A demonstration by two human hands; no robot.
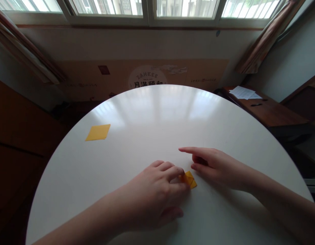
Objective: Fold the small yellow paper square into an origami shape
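The back of the room is formed by a pale wall (pixel 116 44), into which a row of windows (pixel 109 7) is set. Before it, a round white table (pixel 147 129) is placed; its near edge is cut off by the bottom of the view, and window light is reflected near its far edge. Behind that far edge, a tan printed panel (pixel 81 69) is partly hidden by the table. The windows are flanked by curtains (pixel 264 42). Beyond the table's right edge, white papers (pixel 244 92) are laid on a piece of brown wooden furniture (pixel 280 114).

The left hand (pixel 157 190) is held palm down over the table, its forearm stretched in from the near left. Its fingers are bent; two of them are rested on the folded yellow paper, and the thumb is set apart from it. Whether the paper is pinched or only pressed cannot be told. The right hand (pixel 216 163) is held just beyond and to the right, its index finger extended toward the left edge, the others curled, index and thumb parted.

A flat yellow sheet (pixel 98 132) is laid near the left edge, well apart from both hands. The small folded yellow paper (pixel 190 180) is placed well in from the right edge, partly covered by the left fingers.
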